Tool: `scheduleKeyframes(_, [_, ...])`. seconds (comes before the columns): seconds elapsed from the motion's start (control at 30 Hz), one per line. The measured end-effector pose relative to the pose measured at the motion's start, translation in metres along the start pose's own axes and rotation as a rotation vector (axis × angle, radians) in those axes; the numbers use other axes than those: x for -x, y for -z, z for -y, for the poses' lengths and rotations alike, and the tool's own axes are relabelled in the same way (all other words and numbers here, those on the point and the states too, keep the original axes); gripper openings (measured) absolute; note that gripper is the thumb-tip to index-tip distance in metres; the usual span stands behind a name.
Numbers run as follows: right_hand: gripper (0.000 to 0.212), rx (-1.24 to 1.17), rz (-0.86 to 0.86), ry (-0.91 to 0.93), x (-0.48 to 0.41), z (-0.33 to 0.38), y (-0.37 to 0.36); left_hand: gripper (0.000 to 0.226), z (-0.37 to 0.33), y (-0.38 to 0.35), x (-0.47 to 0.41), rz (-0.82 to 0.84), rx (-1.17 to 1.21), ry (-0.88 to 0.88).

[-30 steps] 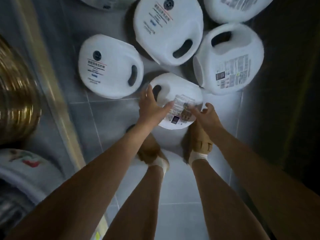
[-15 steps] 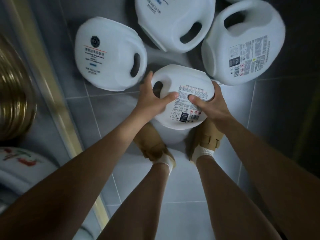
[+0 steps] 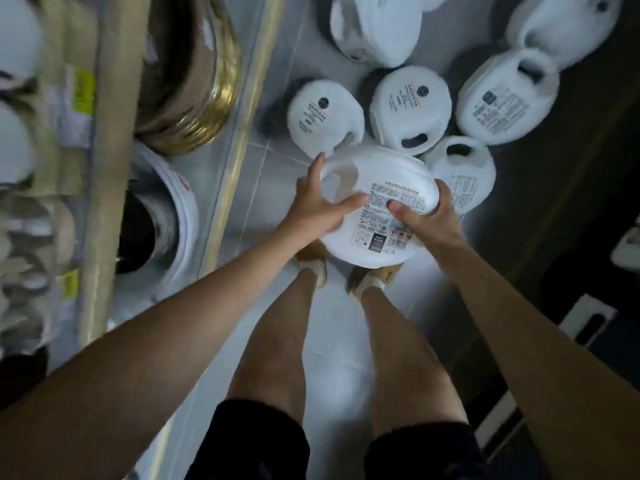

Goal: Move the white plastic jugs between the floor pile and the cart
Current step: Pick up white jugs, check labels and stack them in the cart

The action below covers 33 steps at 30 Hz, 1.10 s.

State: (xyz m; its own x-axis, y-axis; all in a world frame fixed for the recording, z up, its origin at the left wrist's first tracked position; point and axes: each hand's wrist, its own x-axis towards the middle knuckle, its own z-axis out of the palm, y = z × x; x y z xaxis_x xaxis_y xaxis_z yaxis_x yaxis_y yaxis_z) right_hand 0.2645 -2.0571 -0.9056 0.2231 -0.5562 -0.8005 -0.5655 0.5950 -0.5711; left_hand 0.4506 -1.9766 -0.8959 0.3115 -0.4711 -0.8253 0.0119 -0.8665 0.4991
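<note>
While both hands share one load, left hand: clamped on the held jug's handle side, thumb lying across the printed label, fingers wrapped behind the rim.
Right hand: gripping the opposite edge, thumb pressed on the label, fingers curled round the back.
Held jug: white plastic, flat and rounded, label face up, handle hole toward the left hand; it appears lifted clear of the floor, directly above the person's tan shoes.
Step in hand: judged to be the lift, one jug taken from the pile and on its way to the cart.
Next move: likely a turn and carry to the left of the held jug, keeping the two-handed grip, since the smooth plastic could slip.
Floor pile: at least six more white jugs lying just beyond the held jug, the nearest partly hidden behind its right edge.
Floor: pale grey tiles under the held jug, darker ground to its right.
Gold rail: runs diagonally just left of the held jug.
Rack: further left, badly blurred; possibly the cart, though I cannot tell. It carries a brass-coloured round vessel and a white round container.
Room: dim, indoor, tight on space.
</note>
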Motion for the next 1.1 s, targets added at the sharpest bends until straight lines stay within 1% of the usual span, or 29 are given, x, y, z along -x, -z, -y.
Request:
scheduleKeyframes(0.23, [0.073,0.288,0.229,0.181,0.075,0.101,0.0,0.097,-0.024,0.037,0.134,-0.298,0.276,-0.017])
scheduleKeyframes(0.43, [0.074,0.538,0.419,0.355,0.146,0.143,-0.026,0.098,-0.004,0.044,0.233,-0.517,0.545,0.004])
scheduleKeyframes(0.47, [0.077,0.595,0.442,0.393,0.162,0.146,-0.032,0.1,0.003,0.044,0.251,-0.536,0.589,0.02])
scheduleKeyframes(0.57, [0.096,0.726,0.554,0.439,0.213,0.151,-0.052,0.12,0.025,0.039,0.312,-0.59,0.725,0.029])
scheduleKeyframes(0.6, [0.097,0.759,0.604,0.444,0.23,0.151,-0.06,0.124,0.036,0.036,0.332,-0.63,0.755,0.041])
scheduleKeyframes(0.63, [0.093,0.792,0.645,0.45,0.248,0.149,-0.067,0.124,0.046,0.032,0.352,-0.67,0.784,0.063])
scheduleKeyframes(0.7, [0.079,0.852,0.719,0.492,0.282,0.141,-0.087,0.115,0.07,0.025,0.39,-0.771,0.85,0.1])
scheduleKeyframes(0.77, [0.066,0.925,0.792,0.549,0.32,0.129,-0.11,0.101,0.099,0.017,0.424,-0.884,0.922,0.111])
scheduleKeyframes(0.8, [0.062,0.94,0.838,0.573,0.339,0.122,-0.123,0.097,0.114,0.013,0.442,-0.947,0.948,0.117])
scheduleKeyframes(0.83, [0.06,0.946,0.88,0.591,0.359,0.115,-0.135,0.097,0.128,0.01,0.462,-1.005,0.964,0.123])
scheduleKeyframes(0.9, [0.063,0.97,0.961,0.608,0.398,0.096,-0.16,0.103,0.155,0.003,0.503,-1.093,0.993,0.129])
scheduleKeyframes(1.0, [0.083,1.034,1.081,0.657,0.461,0.062,-0.191,0.111,0.195,-0.012,0.569,-1.198,1.099,0.129])
scheduleKeyframes(1.03, [0.083,1.042,1.105,0.69,0.484,0.052,-0.199,0.112,0.208,-0.017,0.59,-1.246,1.15,0.122])
scheduleKeyframes(1.1, [0.069,1.05,1.161,0.757,0.535,0.031,-0.212,0.109,0.233,-0.029,0.634,-1.337,1.23,0.127])
